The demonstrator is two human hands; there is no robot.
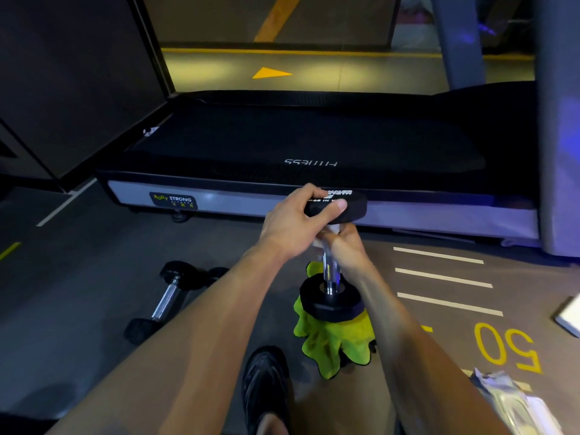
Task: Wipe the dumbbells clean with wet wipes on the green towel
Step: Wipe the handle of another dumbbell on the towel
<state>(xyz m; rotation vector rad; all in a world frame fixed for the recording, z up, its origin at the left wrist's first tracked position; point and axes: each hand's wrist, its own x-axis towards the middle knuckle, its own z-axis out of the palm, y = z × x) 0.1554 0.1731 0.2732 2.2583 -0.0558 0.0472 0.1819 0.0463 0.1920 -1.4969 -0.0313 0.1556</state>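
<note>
A black dumbbell [329, 301] stands upright on its lower head on the green towel [337, 343], which is crumpled on the gym floor. My left hand [295, 221] grips the dumbbell's upper head from the left. My right hand [343, 243] is wrapped around the top of the chrome handle with a white wet wipe [334, 229] pressed under its fingers. A second black dumbbell [166, 301] lies on its side on the floor to the left, apart from both hands.
A black treadmill deck [314, 146] with a silver side rail runs across just beyond the hands. A shiny wipes pack [508, 400] lies at the lower right, a white object [569, 315] at the right edge. My black shoe [266, 381] is beside the towel.
</note>
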